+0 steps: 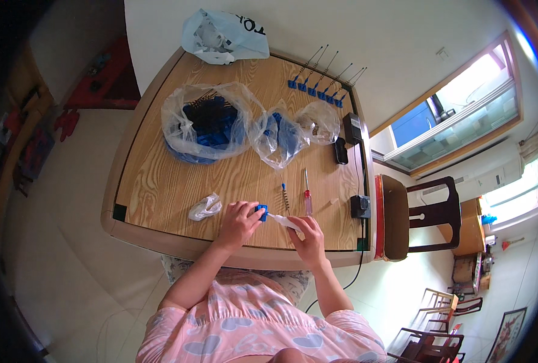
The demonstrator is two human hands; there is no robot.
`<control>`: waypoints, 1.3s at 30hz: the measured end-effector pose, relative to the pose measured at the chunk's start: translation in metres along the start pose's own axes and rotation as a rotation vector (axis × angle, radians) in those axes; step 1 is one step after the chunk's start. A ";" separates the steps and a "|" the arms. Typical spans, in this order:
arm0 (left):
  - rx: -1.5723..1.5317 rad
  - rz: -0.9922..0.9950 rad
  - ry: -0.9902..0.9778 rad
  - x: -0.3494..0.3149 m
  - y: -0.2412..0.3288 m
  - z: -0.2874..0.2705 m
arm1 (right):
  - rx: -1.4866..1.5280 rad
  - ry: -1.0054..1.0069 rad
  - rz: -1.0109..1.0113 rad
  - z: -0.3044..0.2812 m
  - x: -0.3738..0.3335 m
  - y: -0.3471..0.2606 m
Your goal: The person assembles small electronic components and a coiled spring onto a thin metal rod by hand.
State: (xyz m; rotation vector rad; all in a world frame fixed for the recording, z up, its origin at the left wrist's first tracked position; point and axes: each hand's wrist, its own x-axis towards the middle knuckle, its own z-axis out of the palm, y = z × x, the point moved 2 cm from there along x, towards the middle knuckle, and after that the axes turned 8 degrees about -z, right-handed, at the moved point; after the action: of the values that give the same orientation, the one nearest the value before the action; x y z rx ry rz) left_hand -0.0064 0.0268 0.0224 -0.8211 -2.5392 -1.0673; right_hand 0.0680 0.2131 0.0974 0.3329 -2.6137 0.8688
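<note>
Nearest is the person's pink top (263, 327), patterned with grey hearts and a loop of pale script-like lettering. Beyond it, at the near side of the wood-grain table (160, 193), the left hand (240, 219) has its fingers clamped on a small blue piece (262, 212). The right hand (309, 237) is closed around a white tube (287, 222), its narrow tip pointing left at the blue piece; whether they touch is too small to tell. Just beyond lie a dark coil spring (286, 198) with a blue end and, to its right, a red-handled screwdriver (308, 202). A crumpled white bag (205, 207) sits left of the left hand. Farther off, a large clear bag (173, 118) holds blue and black parts. At the far edge, a pale blue bag (239, 39) bears bold dark lettering, partly lost in its folds.
</note>
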 end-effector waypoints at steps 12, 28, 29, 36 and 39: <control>0.029 0.021 0.012 0.001 0.000 -0.001 | -0.028 -0.021 -0.006 -0.001 0.003 0.000; 0.002 -0.002 -0.013 0.000 0.000 -0.002 | -0.106 -0.044 -0.004 0.005 -0.002 0.007; 0.002 -0.002 -0.014 0.001 0.000 -0.002 | -0.120 -0.035 -0.016 0.005 -0.003 0.008; 0.002 -0.011 -0.028 0.001 0.001 -0.002 | -0.138 0.002 -0.043 0.005 -0.002 0.008; 0.002 -0.012 -0.024 0.001 0.001 -0.003 | -0.138 -0.008 -0.041 0.004 -0.001 0.006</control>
State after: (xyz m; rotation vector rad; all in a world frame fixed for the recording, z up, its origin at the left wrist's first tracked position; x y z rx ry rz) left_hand -0.0058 0.0258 0.0254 -0.8241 -2.5675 -1.0640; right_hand 0.0659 0.2157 0.0902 0.3508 -2.6471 0.6707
